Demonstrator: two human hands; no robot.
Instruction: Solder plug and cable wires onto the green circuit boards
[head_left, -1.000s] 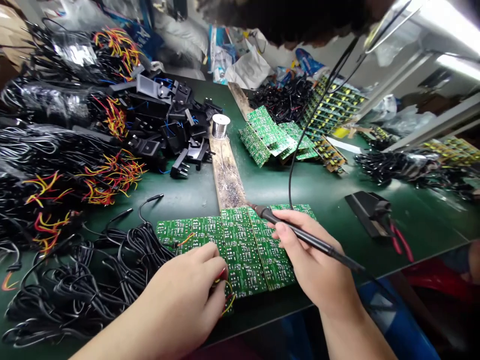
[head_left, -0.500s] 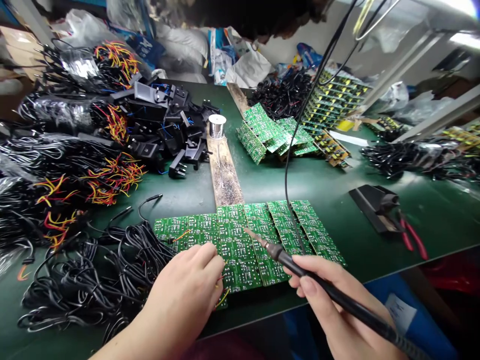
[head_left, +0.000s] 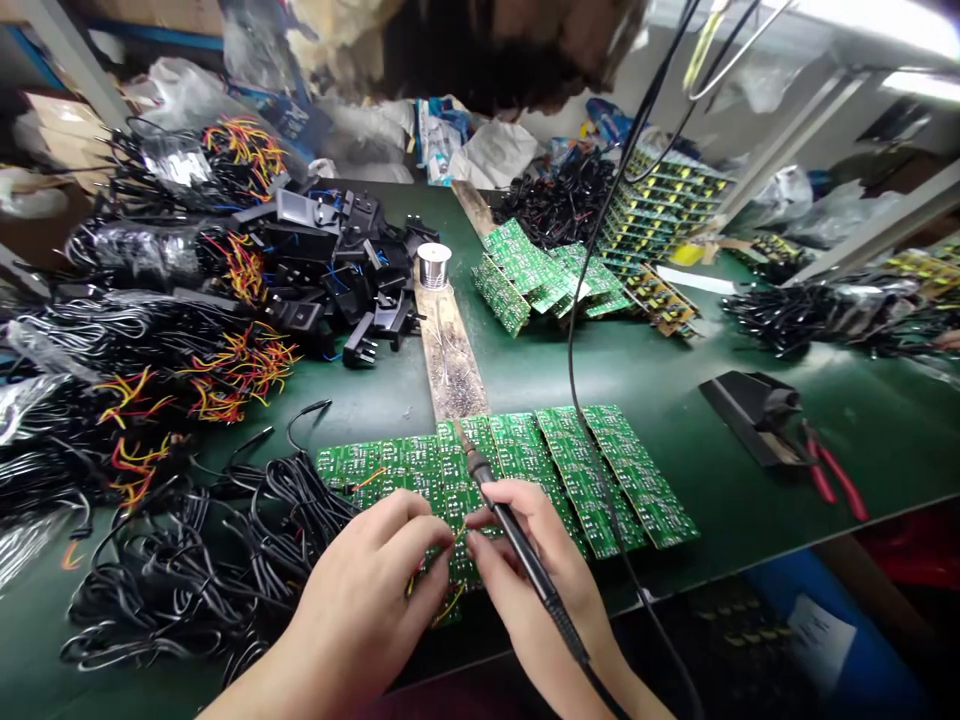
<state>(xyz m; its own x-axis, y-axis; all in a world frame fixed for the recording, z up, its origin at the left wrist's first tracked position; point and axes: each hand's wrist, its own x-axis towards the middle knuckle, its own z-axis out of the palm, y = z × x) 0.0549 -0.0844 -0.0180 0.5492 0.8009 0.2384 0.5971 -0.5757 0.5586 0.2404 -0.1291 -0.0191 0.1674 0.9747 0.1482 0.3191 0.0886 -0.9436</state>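
Note:
My right hand point(head_left: 547, 570) is closed around the black handle of a soldering iron point(head_left: 517, 540), whose tip points up and left over the green circuit boards point(head_left: 630, 480). Its thumb and a finger come close to a thin yellowish wire between both hands. Beside it, my left hand point(head_left: 367, 580) is pinched at the lower boards, with wire ends point(head_left: 450, 606) in yellow and red at its fingertips. The fingers partly hide those ends. On the left boards lies an orange wire point(head_left: 371, 478). Black cables point(head_left: 225, 560) are heaped left of my left hand.
A solder spool point(head_left: 433, 266) stands on a scorched wooden strip point(head_left: 454, 365) behind the boards. Black plug adapters point(head_left: 337, 250) pile up at back left. Red-handled pliers point(head_left: 832, 475) and a black holder point(head_left: 750, 415) lie right. A black cord point(head_left: 571, 370) hangs across the boards.
My right hand has moved left with the soldering iron, bringing its fingers beside my left hand's fingertips. The iron is now steeper, its tip farther back. The view has shifted slightly.

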